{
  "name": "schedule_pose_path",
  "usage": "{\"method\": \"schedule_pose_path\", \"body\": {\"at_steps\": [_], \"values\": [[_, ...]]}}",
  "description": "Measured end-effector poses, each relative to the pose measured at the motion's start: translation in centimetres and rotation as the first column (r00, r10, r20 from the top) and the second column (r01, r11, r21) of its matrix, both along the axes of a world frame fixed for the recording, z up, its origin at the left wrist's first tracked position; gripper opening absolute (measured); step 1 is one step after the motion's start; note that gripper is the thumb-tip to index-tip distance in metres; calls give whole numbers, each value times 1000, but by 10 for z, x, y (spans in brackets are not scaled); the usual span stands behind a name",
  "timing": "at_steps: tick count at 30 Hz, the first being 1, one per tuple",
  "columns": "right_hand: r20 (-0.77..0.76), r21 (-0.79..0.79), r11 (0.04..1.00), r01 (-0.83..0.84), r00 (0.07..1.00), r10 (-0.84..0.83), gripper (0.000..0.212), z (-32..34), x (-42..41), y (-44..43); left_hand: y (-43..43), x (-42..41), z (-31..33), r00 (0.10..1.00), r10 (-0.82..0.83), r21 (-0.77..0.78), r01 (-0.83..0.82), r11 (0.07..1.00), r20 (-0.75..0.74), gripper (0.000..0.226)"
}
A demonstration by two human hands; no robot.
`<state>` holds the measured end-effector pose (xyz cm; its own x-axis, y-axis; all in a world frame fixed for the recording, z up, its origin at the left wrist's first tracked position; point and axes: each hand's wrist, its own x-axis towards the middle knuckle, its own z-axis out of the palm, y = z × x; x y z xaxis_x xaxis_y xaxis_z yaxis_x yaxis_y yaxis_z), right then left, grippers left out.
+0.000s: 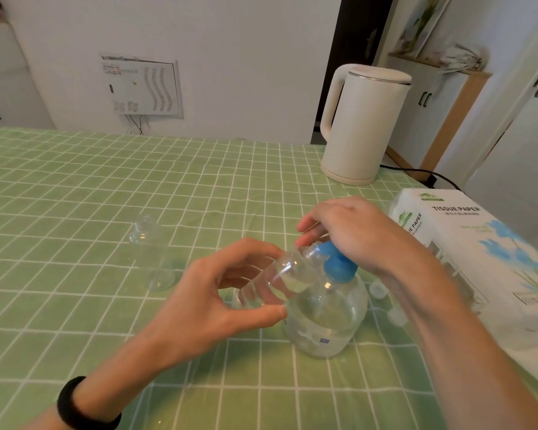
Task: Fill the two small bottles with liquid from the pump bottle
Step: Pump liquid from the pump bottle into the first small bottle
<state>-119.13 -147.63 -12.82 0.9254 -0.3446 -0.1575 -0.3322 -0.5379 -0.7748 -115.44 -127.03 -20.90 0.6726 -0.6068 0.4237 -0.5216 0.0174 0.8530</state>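
Observation:
My left hand (227, 293) grips a small clear bottle (274, 280), tilted with its open mouth up against the spout of the blue pump head (336, 262). The round clear pump bottle (326, 318) stands on the green checked tablecloth and holds clear liquid. My right hand (351, 231) rests on top of the pump head, fingers reaching over the small bottle's mouth. A second small clear bottle (151, 249) stands upright and uncapped to the left, apart from both hands. Two small caps (378, 288) lie just right of the pump bottle, partly hidden by my right forearm.
A white electric kettle (361, 125) stands at the table's back right, its black cord trailing right. A tissue paper box (472, 249) lies along the right edge. The green checked tablecloth (75, 193) covers the table.

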Motion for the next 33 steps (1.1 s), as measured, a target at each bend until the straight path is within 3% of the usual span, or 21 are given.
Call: {"method": "schedule_pose_path", "body": {"at_steps": [6,9,14,25,33], "values": [[161,21,1000,-22,987,18,48,5,0,0,-1,0,2,1000,-5,-30,5,1000,11,50],[141,69,997,-34,990,24,56,5,0,2,-1,0,2,1000,-17,-34,17,999,9,51],[32,57,998,-22,999,20,38,3,-1,1,-1,3,-1,1000,-15,-11,16,1000,9,51],[146,11,1000,-2,989,1,36,5,-1,5,0,2,3,1000,-16,-23,17,1000,15,52],[54,49,998,-29,998,26,33,0,-1,3,1,2,1,1000,0,2,0,1000,15,51]]}}
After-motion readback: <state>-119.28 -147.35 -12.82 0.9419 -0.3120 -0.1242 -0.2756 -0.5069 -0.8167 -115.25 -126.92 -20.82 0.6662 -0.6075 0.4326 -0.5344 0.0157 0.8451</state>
